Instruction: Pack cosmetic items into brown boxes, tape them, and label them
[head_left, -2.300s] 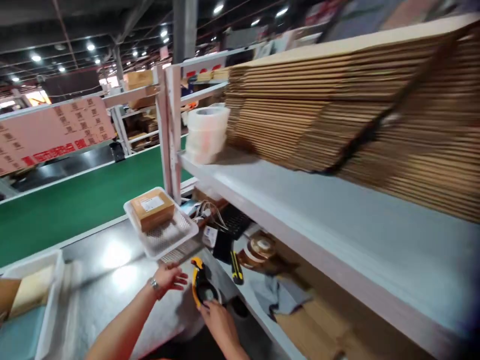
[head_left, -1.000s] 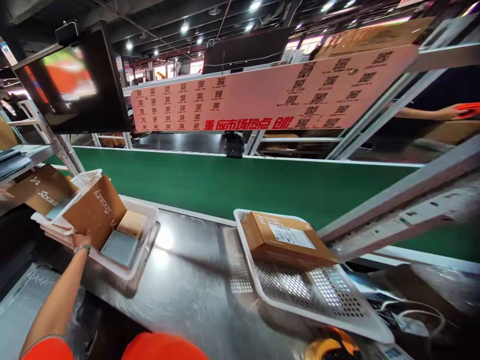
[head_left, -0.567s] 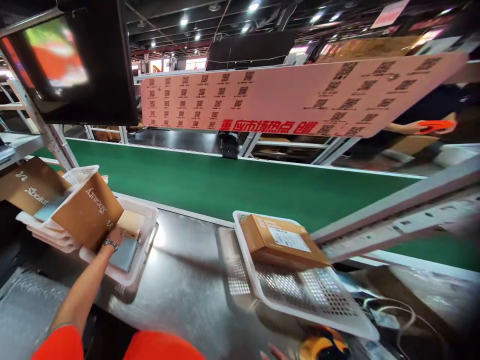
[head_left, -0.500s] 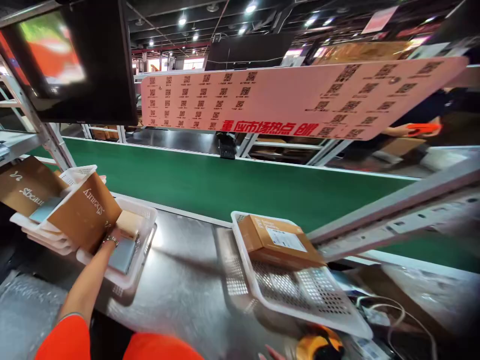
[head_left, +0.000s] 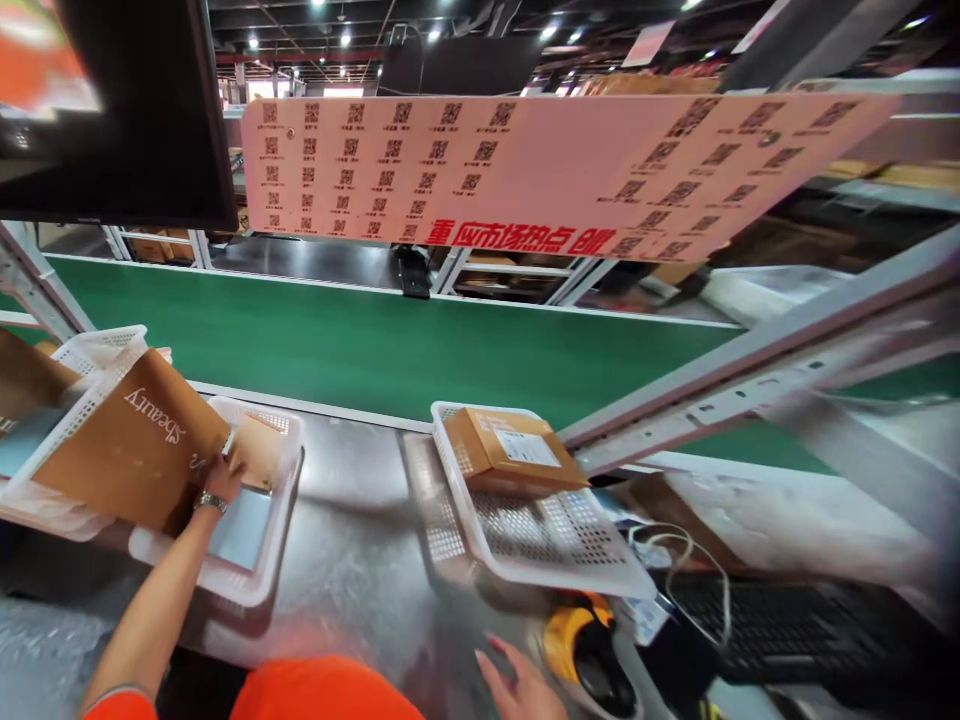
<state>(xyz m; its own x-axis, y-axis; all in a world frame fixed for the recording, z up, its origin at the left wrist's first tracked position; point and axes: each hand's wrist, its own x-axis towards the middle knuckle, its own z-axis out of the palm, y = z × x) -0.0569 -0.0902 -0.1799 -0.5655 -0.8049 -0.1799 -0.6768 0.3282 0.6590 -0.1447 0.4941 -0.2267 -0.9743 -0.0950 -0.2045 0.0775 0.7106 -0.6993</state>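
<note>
My left hand (head_left: 223, 474) reaches into a white basket (head_left: 266, 560) at the left of the steel table. Its fingers are closed on a tan box (head_left: 259, 452) lying in the basket, beside a brown paper bag (head_left: 131, 440) marked "Beauty" and a grey-blue flat item (head_left: 241, 528). My right hand (head_left: 519, 682) hovers low at the bottom edge with fingers spread, holding nothing, just left of a yellow and black tape dispenser (head_left: 581, 645). A second white basket (head_left: 551, 540) in the middle holds a labelled cardboard box (head_left: 510, 450).
A green conveyor belt (head_left: 375, 340) runs behind the table. A pink board with QR codes (head_left: 525, 170) hangs above it, a dark monitor (head_left: 142, 120) at upper left. More white baskets (head_left: 97, 350) stack at far left. A keyboard (head_left: 787, 630) and cables (head_left: 682, 560) lie at the right under a metal shelf rail (head_left: 750, 370).
My view swung from the right-hand shelf to the left basket. My left hand went from the basket's edge into it and closed on the tan box. My right hand came into view near the tape dispenser.
</note>
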